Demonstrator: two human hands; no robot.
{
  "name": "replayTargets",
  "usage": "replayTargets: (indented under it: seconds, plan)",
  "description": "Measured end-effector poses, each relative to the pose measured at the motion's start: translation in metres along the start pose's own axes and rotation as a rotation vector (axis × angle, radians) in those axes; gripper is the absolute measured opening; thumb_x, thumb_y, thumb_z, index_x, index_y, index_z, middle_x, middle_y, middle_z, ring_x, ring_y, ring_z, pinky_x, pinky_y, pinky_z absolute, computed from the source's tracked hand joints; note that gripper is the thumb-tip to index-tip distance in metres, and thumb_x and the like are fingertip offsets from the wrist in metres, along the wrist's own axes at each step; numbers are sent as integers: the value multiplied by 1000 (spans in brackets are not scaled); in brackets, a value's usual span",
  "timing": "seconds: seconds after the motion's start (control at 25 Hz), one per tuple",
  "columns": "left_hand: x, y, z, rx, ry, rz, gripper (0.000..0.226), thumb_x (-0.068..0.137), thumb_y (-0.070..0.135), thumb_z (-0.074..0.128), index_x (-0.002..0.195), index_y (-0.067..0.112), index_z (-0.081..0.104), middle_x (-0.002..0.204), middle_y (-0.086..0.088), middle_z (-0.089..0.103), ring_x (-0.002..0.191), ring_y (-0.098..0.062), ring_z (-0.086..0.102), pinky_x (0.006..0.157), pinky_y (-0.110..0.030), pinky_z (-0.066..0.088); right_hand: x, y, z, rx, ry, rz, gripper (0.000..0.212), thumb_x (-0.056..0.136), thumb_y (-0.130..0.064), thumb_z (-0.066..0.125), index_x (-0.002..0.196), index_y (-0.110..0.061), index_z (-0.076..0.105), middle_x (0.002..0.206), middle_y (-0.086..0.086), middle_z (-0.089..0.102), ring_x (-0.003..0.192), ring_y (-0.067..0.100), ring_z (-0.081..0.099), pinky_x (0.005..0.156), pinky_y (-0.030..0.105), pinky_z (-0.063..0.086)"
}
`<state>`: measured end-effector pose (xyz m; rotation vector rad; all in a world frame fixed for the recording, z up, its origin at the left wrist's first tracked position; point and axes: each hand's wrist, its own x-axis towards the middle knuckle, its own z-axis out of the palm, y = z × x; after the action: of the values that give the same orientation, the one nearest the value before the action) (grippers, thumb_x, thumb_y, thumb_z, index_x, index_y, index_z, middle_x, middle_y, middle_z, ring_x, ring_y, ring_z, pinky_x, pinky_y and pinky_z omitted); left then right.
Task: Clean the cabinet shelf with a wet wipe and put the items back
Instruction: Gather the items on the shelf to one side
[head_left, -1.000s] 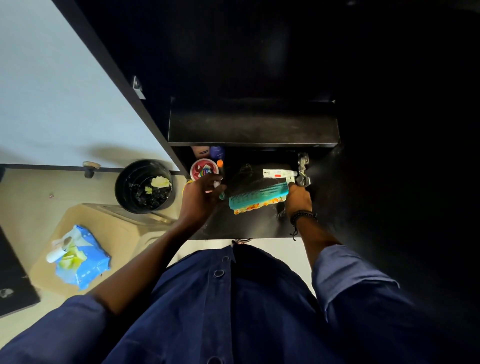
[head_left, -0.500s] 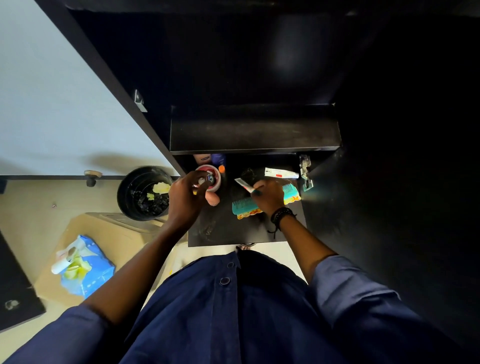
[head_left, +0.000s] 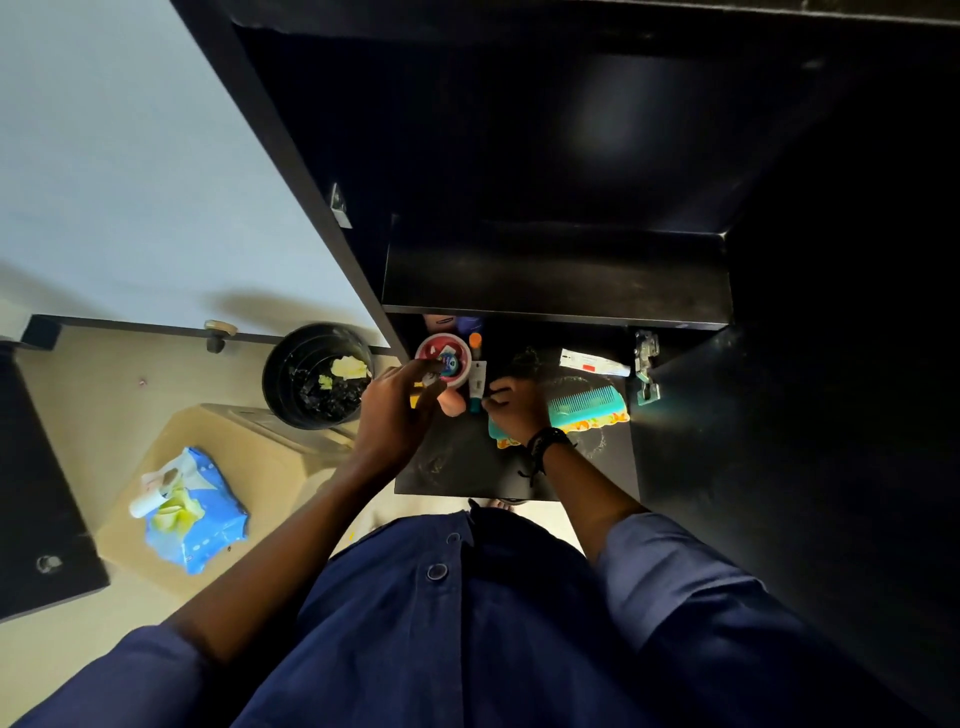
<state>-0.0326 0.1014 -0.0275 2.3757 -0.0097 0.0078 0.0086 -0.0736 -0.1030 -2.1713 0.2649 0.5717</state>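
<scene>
The lower black shelf (head_left: 457, 467) holds a red bowl (head_left: 434, 349) of small items, a peach sponge (head_left: 451, 404), a teal comb (head_left: 584, 404) and a white box (head_left: 592, 362). My left hand (head_left: 395, 415) reaches to the bowl's near rim, its fingertips pinched on a small white item (head_left: 429, 376). My right hand (head_left: 519, 408) lies over the comb's left end and pinches the lower end of a white tube with a teal cap (head_left: 477, 384) beside the bowl. The upper shelf (head_left: 556, 283) is bare and dusty. A blue wet wipe pack (head_left: 197, 514) lies at the left.
The wipe pack rests on a cardboard box (head_left: 260, 452) on the floor. A black bin (head_left: 317, 376) with used wipes stands left of the cabinet. The open cabinet door (head_left: 779, 467) with its hinge (head_left: 645, 364) stands at the right. A dark tangled item (head_left: 524, 358) lies behind my right hand.
My right hand left the comb's right end, took a small white tube and carried it left to the bowl. My left hand moved up from the shelf to the bowl's rim.
</scene>
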Motion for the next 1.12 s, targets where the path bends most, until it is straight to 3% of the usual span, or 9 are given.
replayTargets:
  seconds: [0.16,0.28,0.56,0.8,0.96,1.12]
  plan:
    - [0,-1,3,-16,-23,-11,27,90,25,62,115,16,63,106,-6,69,86,-16,67,71,-39,58,3,12,-34,-57,205,79,30,86,-9,58,116,-6,61,114,16,64,106,32,60,90,38,48]
    - [0,1,6,-25,-39,-8,29,90,25,62,117,14,63,109,-7,69,89,-17,66,73,-39,58,10,28,-67,-165,297,105,37,84,-7,54,121,-2,56,124,19,58,115,36,55,97,39,43]
    - [-6,4,9,-2,-33,2,30,89,20,63,119,13,62,108,-10,68,91,-20,65,73,-41,58,41,53,-94,-654,100,121,43,84,-17,62,124,-5,51,132,19,46,121,39,44,99,43,41]
    - [-9,7,1,33,16,18,29,86,11,66,115,8,65,102,-11,70,90,-25,66,74,-44,57,50,56,-95,-713,84,59,41,90,2,46,130,-5,48,135,20,41,123,38,43,100,48,39]
    - [-12,3,0,42,-6,19,31,86,10,66,117,10,64,105,-10,69,93,-23,66,76,-43,57,48,57,-93,-705,43,-23,41,89,-1,52,129,-10,50,133,16,42,125,33,43,101,48,37]
    - [-13,1,-3,44,-10,21,30,87,10,66,118,12,64,106,-9,69,94,-22,66,78,-42,57,50,61,-93,-647,-10,-80,49,81,5,59,128,-6,52,133,18,43,122,35,47,105,40,39]
